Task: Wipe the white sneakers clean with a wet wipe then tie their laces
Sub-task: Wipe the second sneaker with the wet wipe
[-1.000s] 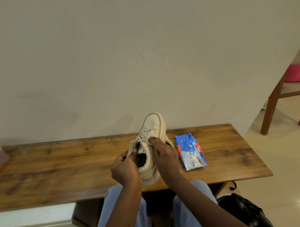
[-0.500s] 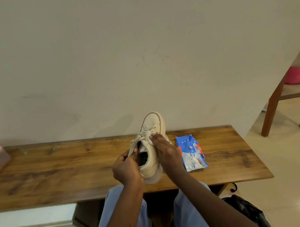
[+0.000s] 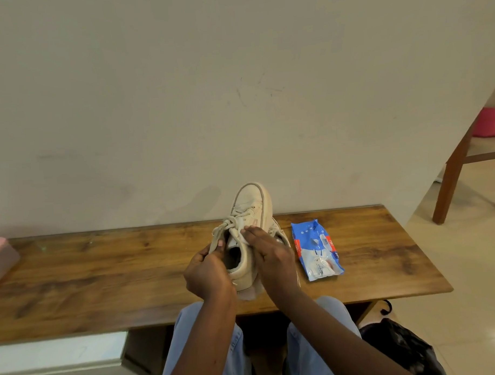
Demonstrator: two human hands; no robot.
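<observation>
Sneaker (image 3: 251,204) toe-up, left hand (image 3: 207,273) gripping heel, right hand (image 3: 271,256) flat along side

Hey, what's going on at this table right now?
A seated person holds a white sneaker tilted toe-up over the wooden table. The left hand grips its heel collar; the right hand lays its fingers along the side by the laces. A blue wet-wipe pack lies to the right. Whether a wipe is under those fingers is unclear.

Home room: wooden table (image 3: 103,262), chair (image 3: 452,177).
</observation>
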